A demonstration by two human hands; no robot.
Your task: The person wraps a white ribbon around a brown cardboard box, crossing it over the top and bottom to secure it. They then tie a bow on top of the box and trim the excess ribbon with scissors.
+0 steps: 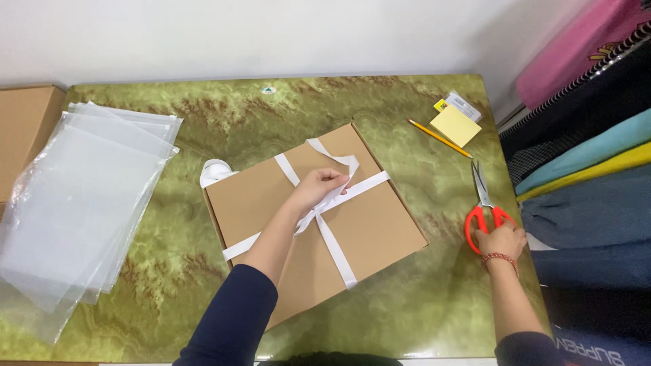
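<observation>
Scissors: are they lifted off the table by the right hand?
No. The scissors lie flat on the green table, with the right hand resting on their red handles.

Green marbled tabletop (203,115). On it: flat brown cardboard box (369,224) at centre, stack of clear plastic bags (74,196) far left, red-handled scissors (483,203), yellow sticky-note pad (456,125) and yellow pencil (439,138) at right; white ribbon roll (215,171) just beside the box.
</observation>
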